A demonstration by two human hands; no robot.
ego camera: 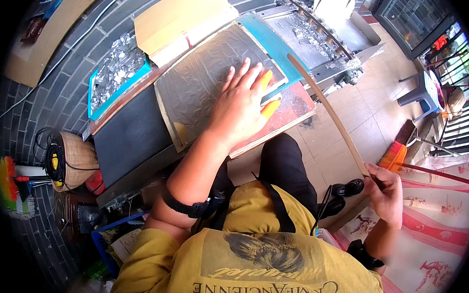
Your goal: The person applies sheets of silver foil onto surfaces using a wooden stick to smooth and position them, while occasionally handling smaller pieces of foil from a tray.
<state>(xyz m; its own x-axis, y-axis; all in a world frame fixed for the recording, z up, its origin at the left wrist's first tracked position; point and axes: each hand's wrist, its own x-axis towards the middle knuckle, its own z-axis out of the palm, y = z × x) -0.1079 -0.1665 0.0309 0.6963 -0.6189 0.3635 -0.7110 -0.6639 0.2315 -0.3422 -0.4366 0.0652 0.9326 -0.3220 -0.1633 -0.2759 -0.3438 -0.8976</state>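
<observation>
My left hand [240, 100] lies with spread fingers on a dark, wrinkled sheet [199, 84], which covers a flat pad or stack of paper. Orange finger cots [266, 80] sit on its thumb and index finger. My right hand [382, 192], off to the right, grips the lower end of a long, thin wooden or bamboo strip [332, 113]. The strip bows slightly, and its far tip hangs near a blue-green ribbed mat [277, 48]. Under the pad is a worn reddish board [284, 116], with a black slab [134, 132] to its left.
A blue tray [92, 94] holds silvery foil scraps [117, 73]. Tan paper [184, 18] stands behind the pad. A metal apparatus [312, 31] littered with foil bits is at back right. A stool [418, 93] and an orange broom [394, 154] are on the right.
</observation>
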